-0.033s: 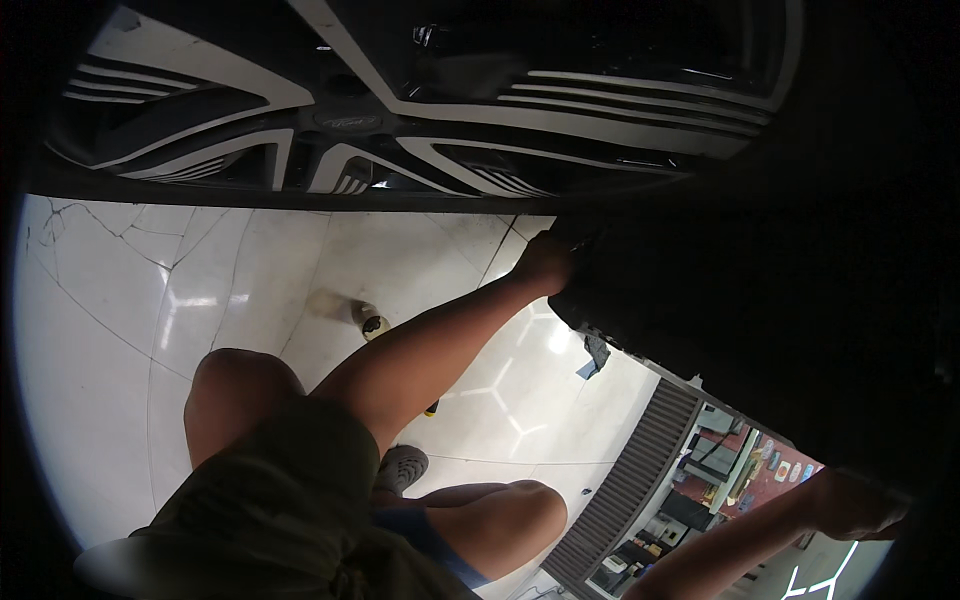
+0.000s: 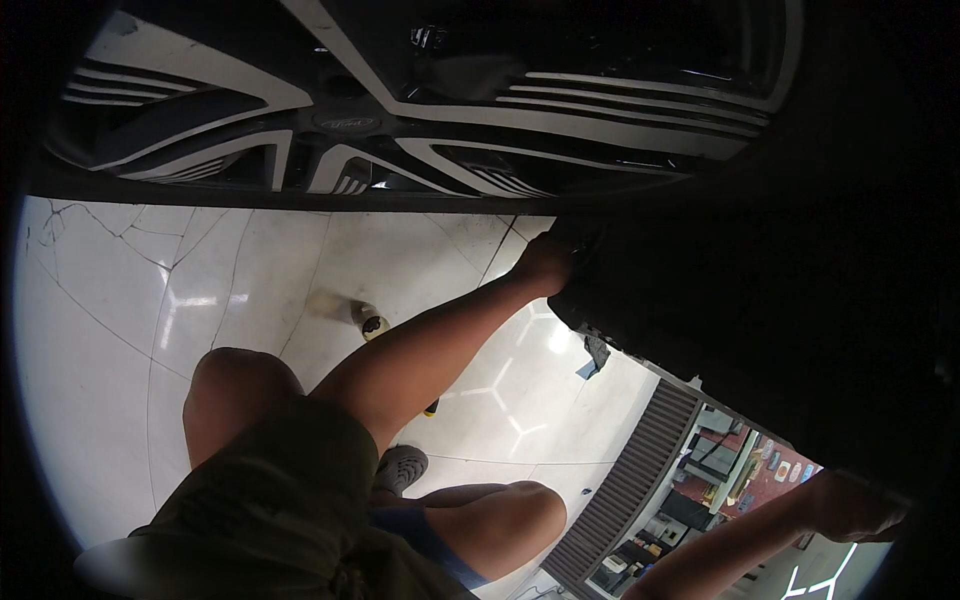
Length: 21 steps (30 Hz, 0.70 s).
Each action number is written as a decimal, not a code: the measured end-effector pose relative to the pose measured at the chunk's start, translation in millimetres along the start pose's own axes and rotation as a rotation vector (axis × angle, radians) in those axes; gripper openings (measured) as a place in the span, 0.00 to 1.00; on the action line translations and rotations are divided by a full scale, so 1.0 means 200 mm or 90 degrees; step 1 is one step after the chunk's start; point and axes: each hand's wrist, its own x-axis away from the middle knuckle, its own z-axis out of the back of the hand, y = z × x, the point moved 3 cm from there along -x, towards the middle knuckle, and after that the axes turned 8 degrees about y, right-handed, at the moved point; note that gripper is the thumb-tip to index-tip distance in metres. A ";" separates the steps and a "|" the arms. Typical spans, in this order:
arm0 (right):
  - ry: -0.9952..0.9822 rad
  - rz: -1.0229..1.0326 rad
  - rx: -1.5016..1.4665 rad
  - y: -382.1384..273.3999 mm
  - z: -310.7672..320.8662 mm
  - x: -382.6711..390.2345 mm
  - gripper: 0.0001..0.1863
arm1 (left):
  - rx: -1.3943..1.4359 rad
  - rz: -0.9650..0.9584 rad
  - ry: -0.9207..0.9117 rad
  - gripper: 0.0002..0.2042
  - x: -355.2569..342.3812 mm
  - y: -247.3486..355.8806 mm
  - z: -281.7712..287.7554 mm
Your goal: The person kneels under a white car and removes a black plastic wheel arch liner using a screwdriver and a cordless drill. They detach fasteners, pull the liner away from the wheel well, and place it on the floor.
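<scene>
A dark car wheel (image 2: 450,115) with black and silver spokes fills the top of the view. To its right and below spreads a large, deeply shadowed car panel (image 2: 700,300). My left hand (image 2: 546,264), on an outstretched arm, is closed at the panel's left end. Its fingertips vanish into the dark, and a small dark glossy shape shows beside them. At the lower right, my right hand (image 2: 855,505) curls closed against the panel's lower edge. What lies under its fingers is mostly lost in shadow.
On the pale, cracked-pattern floor stands a small bottle (image 2: 370,322), near my left forearm. A dark scrap (image 2: 595,355) is under the panel edge. At lower right are a ribbed grey strip (image 2: 640,470) and a shelf of goods (image 2: 690,500). My bent knees are below.
</scene>
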 end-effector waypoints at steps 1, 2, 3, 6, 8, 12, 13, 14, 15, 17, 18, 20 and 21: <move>-0.024 -0.019 0.004 0.01 -0.04 0.00 0.25 | 0.018 -0.008 -0.008 0.13 -0.01 -0.07 -0.01; -0.031 -0.046 -0.021 0.08 -0.17 0.02 0.26 | 0.002 -0.014 -0.052 0.12 -0.03 -0.04 0.00; -0.031 -0.048 -0.043 0.14 -0.25 0.05 0.28 | -0.018 -0.021 -0.098 0.12 -0.04 0.01 0.06; 0.021 -0.005 -0.089 0.22 -0.35 0.07 0.32 | 0.017 -0.014 -0.061 0.12 -0.04 0.06 0.14; 0.117 0.064 -0.045 0.19 -0.27 0.04 0.35 | 0.086 -0.003 0.000 0.11 -0.03 0.04 0.14; 0.142 0.057 -0.002 0.15 -0.23 0.05 0.37 | 0.254 -0.029 0.079 0.10 -0.03 -0.01 0.10; 0.143 0.053 0.002 0.15 -0.22 0.06 0.38 | 0.294 -0.046 0.091 0.10 -0.03 -0.02 0.09; 0.143 0.050 0.001 0.14 -0.21 0.07 0.38 | 0.243 -0.078 0.083 0.09 -0.05 -0.05 0.07; 0.147 0.048 0.003 0.15 -0.20 0.07 0.38 | 0.194 -0.111 0.074 0.09 -0.08 -0.07 0.05; 0.149 0.044 0.006 0.15 -0.18 0.06 0.38 | 0.162 -0.141 0.060 0.08 -0.11 -0.11 0.01; 0.149 0.045 0.008 0.15 -0.19 0.07 0.38 | 0.180 -0.140 0.053 0.07 -0.12 -0.13 0.01; 0.152 0.044 0.009 0.16 -0.19 0.07 0.39 | 0.204 -0.125 0.041 0.07 -0.14 -0.14 -0.01; 0.151 0.045 0.010 0.16 -0.19 0.08 0.39 | 0.210 -0.109 0.037 0.07 -0.15 -0.15 -0.03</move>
